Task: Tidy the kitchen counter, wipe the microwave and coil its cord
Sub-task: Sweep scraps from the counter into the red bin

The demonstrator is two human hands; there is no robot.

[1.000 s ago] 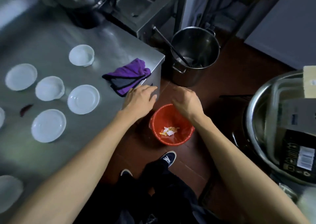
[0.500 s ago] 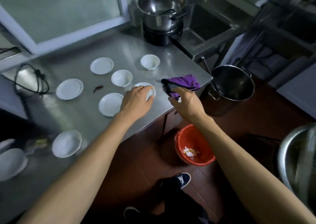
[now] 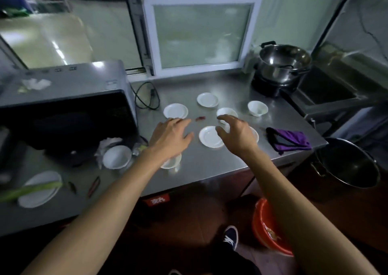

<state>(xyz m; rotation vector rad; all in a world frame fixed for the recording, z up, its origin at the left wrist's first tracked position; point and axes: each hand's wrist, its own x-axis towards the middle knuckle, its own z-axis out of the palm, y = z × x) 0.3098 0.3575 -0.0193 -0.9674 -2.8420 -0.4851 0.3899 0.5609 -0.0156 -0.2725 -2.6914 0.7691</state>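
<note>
The microwave (image 3: 65,115) sits at the left of the steel bench (image 3: 220,165), dark door facing the person, with crumpled white scraps on its grey top. Its black cord (image 3: 146,97) lies in a loose loop on the bench just right of the microwave, below the window (image 3: 201,35). Both hands hover over the middle of the bench with fingers spread and relaxed, each grip open and holding nothing. The left hand (image 3: 170,136) is palm down, its fingertips near a small red chilli (image 3: 199,118); whether it touches the bench cannot be told. The right hand (image 3: 237,134) arches over a white saucer (image 3: 211,137), covering part of another dish to its right. More white dishes are scattered around: a saucer (image 3: 175,111) beyond the left hand, one (image 3: 207,100) farther back, a small bowl (image 3: 257,108) toward the right, a bowl (image 3: 116,156) beside crumpled paper in front of the microwave, and a plate (image 3: 39,189) at the near left with a green stalk (image 3: 29,190) lying across it. Two more chillies (image 3: 93,186) lie near that plate. A purple cloth (image 3: 288,140) sits at the bench's right corner. A steel pot (image 3: 283,64) stands on a burner at the back right. On the floor are a large pot (image 3: 346,163) and an orange bin (image 3: 270,228) holding scraps.
</note>
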